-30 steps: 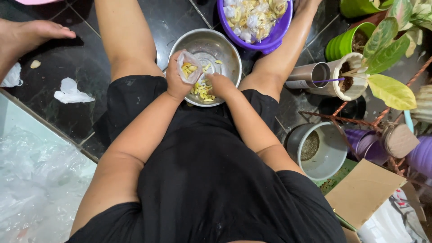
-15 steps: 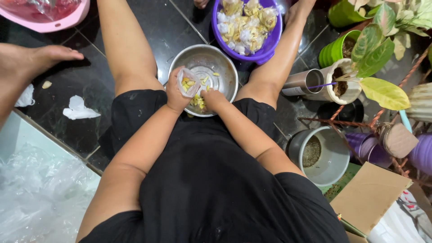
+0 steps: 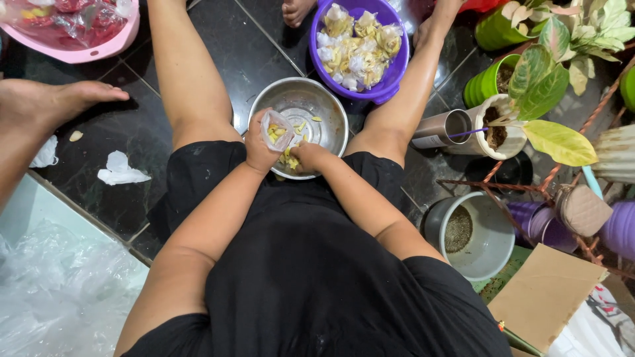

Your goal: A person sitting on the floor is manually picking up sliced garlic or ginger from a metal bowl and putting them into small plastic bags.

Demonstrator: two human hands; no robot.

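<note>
I sit on a dark tiled floor with a steel bowl (image 3: 324, 112) between my legs. My left hand (image 3: 259, 147) holds a small clear plastic bag (image 3: 278, 129) with yellow pieces inside, over the bowl's near rim. My right hand (image 3: 309, 156) is down in the bowl on a small heap of yellow pieces (image 3: 291, 160), fingers closed around some of them. A few loose pieces lie on the bowl's bare bottom. Beyond the bowl stands a purple basin (image 3: 387, 82) full of several filled and tied little bags.
Another person's foot (image 3: 49, 102) rests at the left, near crumpled white scraps (image 3: 120, 168). A pink tub (image 3: 79, 46) with red packets sits top left. Potted plants (image 3: 529, 79), a steel cup (image 3: 440, 129), a grey bucket (image 3: 489, 231) and cardboard (image 3: 549, 291) crowd the right. Clear plastic sheeting (image 3: 53, 297) lies bottom left.
The view has tilted so the purple basin and pink tub show more fully. My hands stay at the bowl's near rim, the right one lower among the yellow pieces.
</note>
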